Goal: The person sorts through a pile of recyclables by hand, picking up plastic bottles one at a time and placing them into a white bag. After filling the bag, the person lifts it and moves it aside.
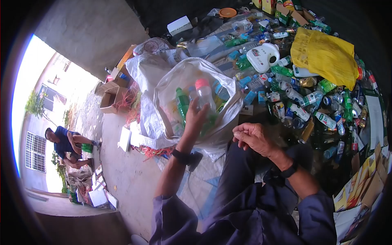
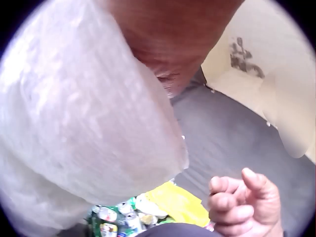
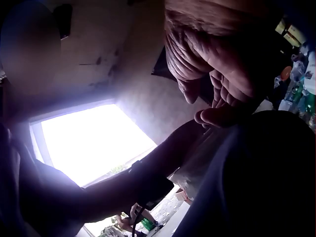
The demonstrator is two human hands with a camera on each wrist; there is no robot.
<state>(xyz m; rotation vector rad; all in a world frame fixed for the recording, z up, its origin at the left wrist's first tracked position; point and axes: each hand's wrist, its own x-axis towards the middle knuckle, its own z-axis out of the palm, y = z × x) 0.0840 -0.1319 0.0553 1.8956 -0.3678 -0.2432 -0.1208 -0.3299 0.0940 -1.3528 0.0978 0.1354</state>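
Note:
My left hand (image 1: 196,116) reaches into the mouth of a big white sack (image 1: 171,81) and grips a clear plastic bottle (image 1: 204,96) with a pink cap, held upright. A green bottle (image 1: 181,102) stands in the sack beside it. In the left wrist view the sack's white plastic (image 2: 74,123) fills the frame below my palm. My right hand (image 1: 251,136) rests on my knee, fingers loosely curled and holding nothing; the same hand (image 3: 217,64) shows from below in the right wrist view.
A heap of bottles and cans (image 1: 302,98) covers the ground to the right, with a white jug (image 1: 263,57) and a yellow bag (image 1: 326,55). Cardboard boxes (image 1: 110,96) lie left of the sack. Another person (image 1: 67,147) crouches far left.

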